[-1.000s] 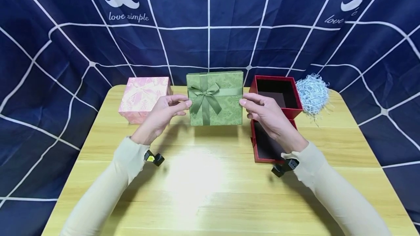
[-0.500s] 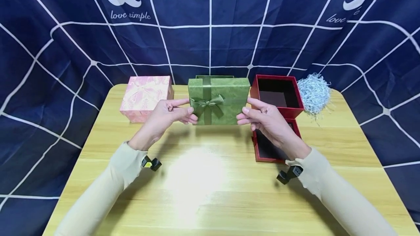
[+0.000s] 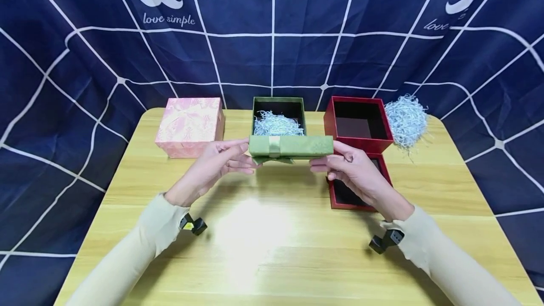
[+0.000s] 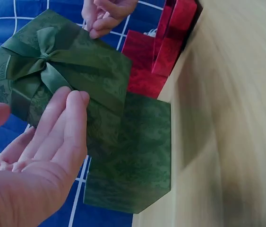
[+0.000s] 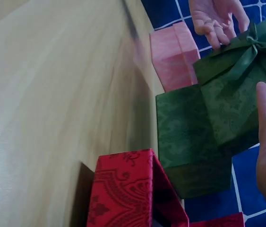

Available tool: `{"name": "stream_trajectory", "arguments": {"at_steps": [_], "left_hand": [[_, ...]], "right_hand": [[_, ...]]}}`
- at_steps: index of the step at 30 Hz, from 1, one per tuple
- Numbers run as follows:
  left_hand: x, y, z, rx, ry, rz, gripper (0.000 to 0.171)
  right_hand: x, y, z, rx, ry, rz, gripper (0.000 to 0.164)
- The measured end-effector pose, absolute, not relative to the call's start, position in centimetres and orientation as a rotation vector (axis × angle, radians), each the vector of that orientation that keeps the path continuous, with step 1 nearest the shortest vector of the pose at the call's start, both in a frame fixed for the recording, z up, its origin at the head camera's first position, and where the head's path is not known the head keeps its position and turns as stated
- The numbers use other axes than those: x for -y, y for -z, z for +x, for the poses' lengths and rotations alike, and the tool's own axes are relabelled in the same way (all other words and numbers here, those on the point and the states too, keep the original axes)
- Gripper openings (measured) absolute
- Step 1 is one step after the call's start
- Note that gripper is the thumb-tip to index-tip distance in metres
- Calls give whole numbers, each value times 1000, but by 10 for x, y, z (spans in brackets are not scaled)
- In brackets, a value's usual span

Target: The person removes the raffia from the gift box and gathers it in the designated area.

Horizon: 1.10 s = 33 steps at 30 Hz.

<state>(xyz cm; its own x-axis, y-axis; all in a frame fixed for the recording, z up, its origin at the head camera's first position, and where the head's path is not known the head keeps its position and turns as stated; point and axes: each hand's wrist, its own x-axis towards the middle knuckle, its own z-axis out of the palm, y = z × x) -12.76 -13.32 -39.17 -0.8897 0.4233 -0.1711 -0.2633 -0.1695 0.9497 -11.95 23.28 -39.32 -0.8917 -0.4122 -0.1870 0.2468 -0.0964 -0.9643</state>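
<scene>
Both hands hold a green gift box lid (image 3: 293, 145) with a ribbon bow, just above the table. The lid is turned edge-on in the head view, its bow side facing down. My left hand (image 3: 208, 169) supports its left end, with fingers (image 4: 73, 123) against the ribboned face. At the other end, my right hand (image 3: 359, 171) holds it the same way, some fingers underneath. Directly behind stands the uncovered green box (image 3: 278, 99), with pale blue paper shreds (image 3: 278, 124) inside. The lid hides the lower front of that box in the head view.
A closed pink gift box (image 3: 191, 124) stands on the left. To the right are an uncovered red box (image 3: 376, 146) and, before it, its red lid (image 3: 352, 197) lying hollow side up. A loose heap of blue paper shreds (image 3: 405, 122) lies beside the red box.
The green lid has tipped from showing its bow face to edge-on and come lower and nearer. The green box behind it has come into view. Both hands have turned along with the lid.
</scene>
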Motion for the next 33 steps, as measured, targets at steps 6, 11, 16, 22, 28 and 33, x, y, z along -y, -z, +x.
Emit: {"name": "stream_trajectory", "arguments": {"at_steps": [6, 11, 16, 22, 28, 33], "left_hand": [[131, 398, -120, -1721, -2068, 92, 48], [129, 405, -115, -1745, -2021, 63, 50], [130, 413, -110, -1758, -1988, 107, 51], [130, 424, -107, -1879, -1881, 199, 56], [127, 437, -101, -1970, -1823, 261, 60], [127, 446, -94, -1996, -1808, 355, 67]], "right_hand": [[-235, 395, -112, -1702, 2066, -163, 43], [-234, 400, -105, -1794, 2025, -85, 44], [-232, 407, -99, -1913, 1905, -65, 49], [-231, 416, -94, -1978, 1769, -97, 52], [-227, 427, -91, -2026, 1716, -159, 56], [-223, 433, -88, -2031, 1722, -171, 65]]}}
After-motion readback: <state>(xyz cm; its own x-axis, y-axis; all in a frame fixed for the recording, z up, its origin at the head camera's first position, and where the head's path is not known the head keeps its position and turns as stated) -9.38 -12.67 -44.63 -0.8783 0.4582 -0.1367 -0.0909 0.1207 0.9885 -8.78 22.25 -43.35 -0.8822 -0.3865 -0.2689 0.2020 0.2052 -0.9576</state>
